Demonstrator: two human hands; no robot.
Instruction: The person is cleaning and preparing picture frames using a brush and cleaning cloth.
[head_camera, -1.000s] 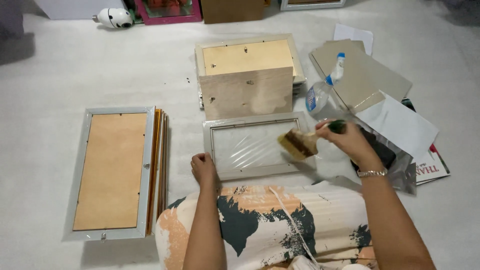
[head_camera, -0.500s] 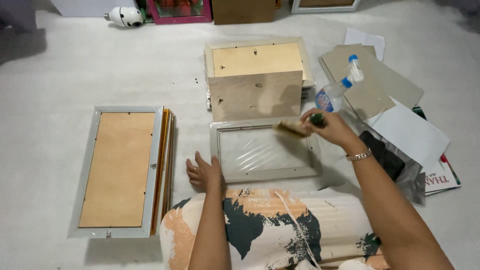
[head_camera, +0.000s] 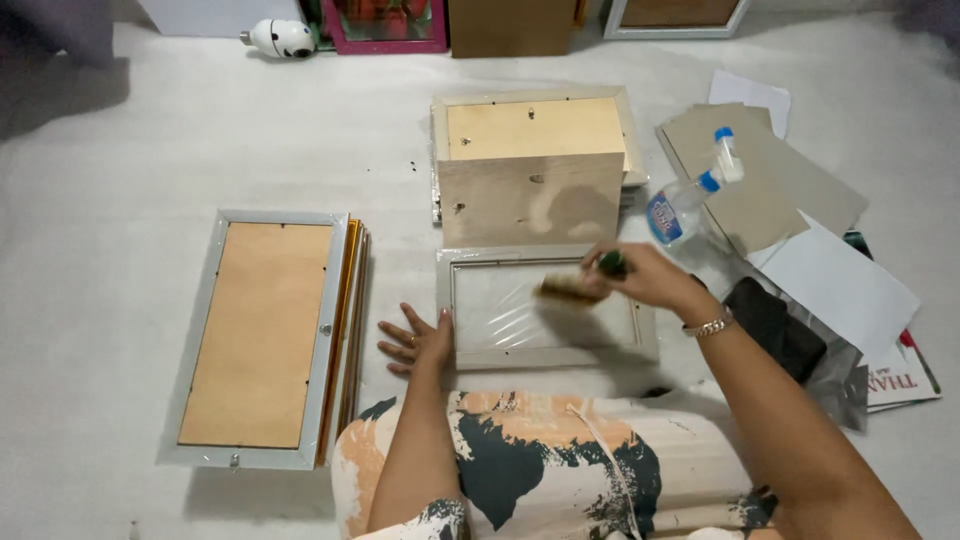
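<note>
On floor: right hand (head_camera: 640, 275) grips brush (head_camera: 570, 291) over frame (head_camera: 545, 352), mid-sweep; left hand (head_camera: 420, 340) flat, fingers spread, holding nothing.

Flat pale frame (head_camera: 546, 350), brush (head_camera: 570, 291) above.

A silver-framed picture (head_camera: 258, 338) lies face down on a stack at left. A wooden box (head_camera: 530, 165) sits mid-floor, a plastic bottle (head_camera: 680, 205) beside grey cardboard sheets (head_camera: 770, 180) and white paper (head_camera: 840, 285).
</note>
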